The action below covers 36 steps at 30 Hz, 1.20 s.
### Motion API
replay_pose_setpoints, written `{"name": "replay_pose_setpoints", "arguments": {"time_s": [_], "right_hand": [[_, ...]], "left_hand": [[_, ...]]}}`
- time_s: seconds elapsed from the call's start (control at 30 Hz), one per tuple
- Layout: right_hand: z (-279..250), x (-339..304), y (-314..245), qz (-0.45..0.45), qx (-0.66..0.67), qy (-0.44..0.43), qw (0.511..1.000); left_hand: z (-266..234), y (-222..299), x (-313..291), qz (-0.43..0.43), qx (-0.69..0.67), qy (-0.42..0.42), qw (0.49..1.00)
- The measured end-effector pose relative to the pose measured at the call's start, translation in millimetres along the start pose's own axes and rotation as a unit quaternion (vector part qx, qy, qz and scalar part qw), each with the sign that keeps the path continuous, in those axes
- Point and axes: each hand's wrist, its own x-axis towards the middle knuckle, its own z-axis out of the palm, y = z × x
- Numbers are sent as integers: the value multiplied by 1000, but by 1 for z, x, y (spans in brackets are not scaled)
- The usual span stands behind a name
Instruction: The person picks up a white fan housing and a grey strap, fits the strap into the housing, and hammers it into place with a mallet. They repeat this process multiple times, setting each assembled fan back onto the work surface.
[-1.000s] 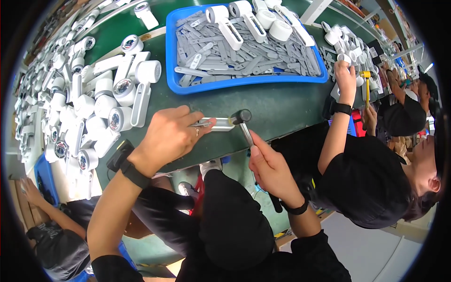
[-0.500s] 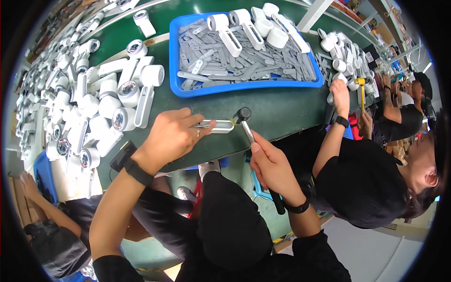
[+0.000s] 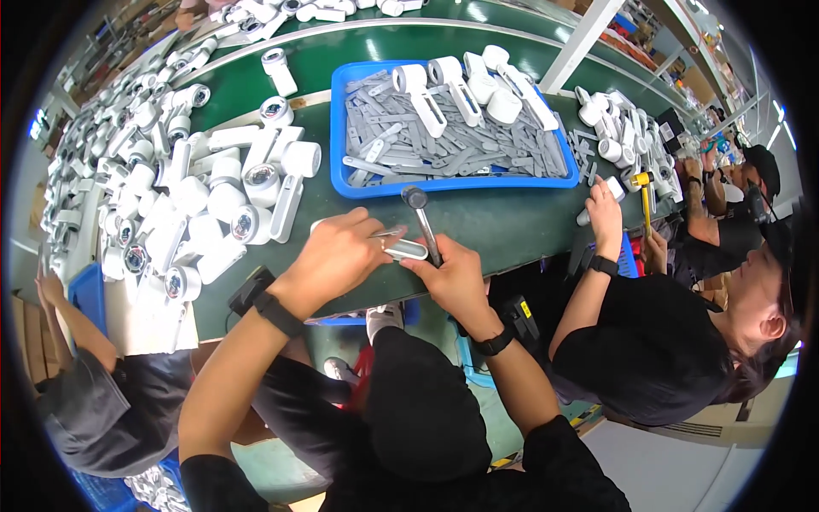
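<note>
My left hand (image 3: 337, 254) is closed on a white handheld fan-shaped part, whose slotted handle (image 3: 409, 249) pokes out to the right of my fingers. A thin metal piece shows between thumb and fingertips; its kind is unclear. My right hand (image 3: 456, 277) grips a small hammer (image 3: 425, 226) by its shaft, the dark round head raised above the white handle. The fingertips of my right hand are right by the handle's end. Most of the white part is hidden under my left hand.
A blue tray (image 3: 341, 183) of grey strips, with several white fan-shaped parts on top, stands beyond my hands. White parts (image 3: 205, 196) are heaped at left. A co-worker's hand (image 3: 606, 218) holds a white part at right, beside a yellow hammer (image 3: 646, 192). A metal post (image 3: 580, 43) rises behind.
The hammer and my right hand have moved left, toward my left hand. The hammer stands more upright, and the white handle is tilted differently. The whole view has shifted slightly.
</note>
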Motion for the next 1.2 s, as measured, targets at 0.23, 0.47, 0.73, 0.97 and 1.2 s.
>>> {"name": "replay_pose_setpoints", "arguments": {"time_s": [0.23, 0.47, 0.73, 0.97, 1.2], "right_hand": [[-14, -2, -4, 78, 145, -100, 981], [-13, -2, -8, 102, 175, -88, 975], [-12, 1, 9, 84, 282, -83, 952], [-23, -12, -52, 137, 312, -173, 924], [2, -13, -106, 164, 148, -234, 947]], "left_hand": [[-35, -9, 1, 51, 22, -84, 995], [-62, -23, -57, 90, 41, -132, 986], [-33, 38, -135, -332, 84, 193, 919], [-12, 7, -127, -256, -14, 187, 948], [0, 5, -122, -244, -29, 194, 950]]}}
